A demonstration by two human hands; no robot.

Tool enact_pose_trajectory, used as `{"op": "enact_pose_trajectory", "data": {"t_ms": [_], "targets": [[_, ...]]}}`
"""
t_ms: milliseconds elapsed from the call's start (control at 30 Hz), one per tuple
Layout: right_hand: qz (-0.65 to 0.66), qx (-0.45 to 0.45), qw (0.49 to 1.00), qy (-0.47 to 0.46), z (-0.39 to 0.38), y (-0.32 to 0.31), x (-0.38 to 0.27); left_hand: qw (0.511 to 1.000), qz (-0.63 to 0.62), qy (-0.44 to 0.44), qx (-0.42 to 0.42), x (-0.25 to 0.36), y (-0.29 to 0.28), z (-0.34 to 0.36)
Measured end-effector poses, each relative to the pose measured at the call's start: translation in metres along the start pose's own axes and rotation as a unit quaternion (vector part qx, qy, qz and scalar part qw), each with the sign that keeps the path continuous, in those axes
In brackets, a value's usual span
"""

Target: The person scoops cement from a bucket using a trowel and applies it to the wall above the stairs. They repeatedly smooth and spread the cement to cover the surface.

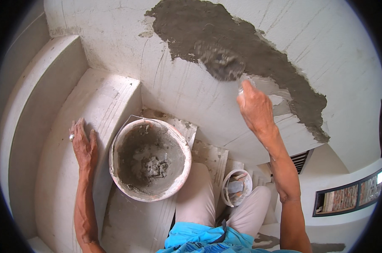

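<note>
My right hand (256, 109) is closed around the handle of a trowel (224, 65). Its mortar-smeared blade is blurred and lies over the lower edge of a dark wet mortar patch (199, 27) on the white wall. My left hand (84, 145), with a ring on one finger, rests flat on a pale stair step (58, 177), holding nothing. Between my arms a large round bucket (183, 181) stands on the stairs, its wire handle leaning over the far rim. Grey mortar (155, 166) lumps lie at its bottom and coat its inside.
A smaller white bucket (248, 185) stands between my knees, with objects in it that I cannot make out clearly. Curved steps (18, 168) rise at the left, and lower steps (210, 156) descend past my legs. A dark-framed window (347, 197) is at the right.
</note>
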State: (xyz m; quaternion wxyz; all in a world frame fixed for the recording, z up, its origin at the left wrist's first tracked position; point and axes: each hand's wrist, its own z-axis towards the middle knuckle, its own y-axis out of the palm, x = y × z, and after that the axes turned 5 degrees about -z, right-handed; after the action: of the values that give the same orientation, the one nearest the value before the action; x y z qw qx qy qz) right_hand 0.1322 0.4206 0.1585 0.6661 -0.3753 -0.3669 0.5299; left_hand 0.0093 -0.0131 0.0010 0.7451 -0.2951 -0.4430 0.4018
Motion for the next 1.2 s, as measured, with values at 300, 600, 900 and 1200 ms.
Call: {"op": "enact_pose_trajectory", "data": {"t_ms": [300, 600, 900, 1200], "targets": [[-0.030, -0.023, 0.999, 0.022, 0.022, -0.014, -0.013, 1.000, -0.013, 0.007, 0.007, 0.003, 0.010, 0.005], [0.009, 0.031, 0.999, 0.014, 0.026, -0.032, -0.022, 1.000, -0.009, 0.002, 0.000, 0.003, 0.008, 0.004], [0.017, -0.116, 0.993, 0.021, 0.003, -0.022, -0.016, 1.000, -0.017, -0.001, -0.004, 0.007, 0.010, 0.005], [0.045, -0.015, 0.997, 0.065, 0.023, -0.052, -0.014, 1.000, -0.023, -0.001, -0.005, 0.009, 0.006, 0.004]]}}
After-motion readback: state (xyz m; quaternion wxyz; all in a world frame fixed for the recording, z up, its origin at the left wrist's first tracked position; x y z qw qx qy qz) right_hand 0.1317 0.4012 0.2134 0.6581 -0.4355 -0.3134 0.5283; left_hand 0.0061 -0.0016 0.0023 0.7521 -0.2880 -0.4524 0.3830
